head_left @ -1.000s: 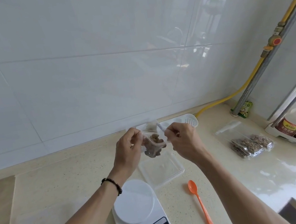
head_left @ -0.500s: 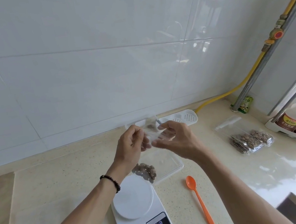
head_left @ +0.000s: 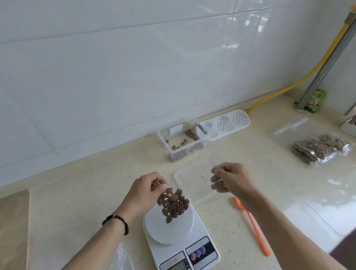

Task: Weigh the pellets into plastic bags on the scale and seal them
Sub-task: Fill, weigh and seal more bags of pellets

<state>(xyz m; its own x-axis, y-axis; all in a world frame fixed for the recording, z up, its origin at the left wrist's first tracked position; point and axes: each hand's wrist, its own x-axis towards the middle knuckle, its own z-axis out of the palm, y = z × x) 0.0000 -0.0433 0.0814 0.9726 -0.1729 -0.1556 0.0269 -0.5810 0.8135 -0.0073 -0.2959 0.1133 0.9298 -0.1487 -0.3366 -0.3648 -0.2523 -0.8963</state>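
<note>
Clear plastic, barely visible but for its brown load, is what the left hand point(head_left: 145, 192) pinches by its top edge: the bag of pellets point(head_left: 173, 204) hangs from that grip just above the round white platform of the scale point(head_left: 178, 246), in the lower middle of the frame. A second ago both hands held the bag up near the wall, working along its mouth; half a second ago the right hand was letting go as the bag sank. Now the right hand point(head_left: 231, 178) is off it altogether, fingers loosely curled around nothing, hovering over the clear lid point(head_left: 204, 172) that lies flat on the worktop point(head_left: 72, 212).

My reading is that the bag is being brought back to the scale (whether it is touching the platform yet, I cannot tell). The display is lit, but its digits are too blurred to read.

The pellets bunch in a tight clump at the bag's bottom, dark brown, angular, each one distinct through the film. Whether the mouth is pressed shut I cannot make out.

Finished bags point(head_left: 319, 149) lie at the right of the frame, the nearly empty pellet tub point(head_left: 180, 141) stands by the wall, and the orange spoon point(head_left: 253, 228) lies right of the scale.
</note>
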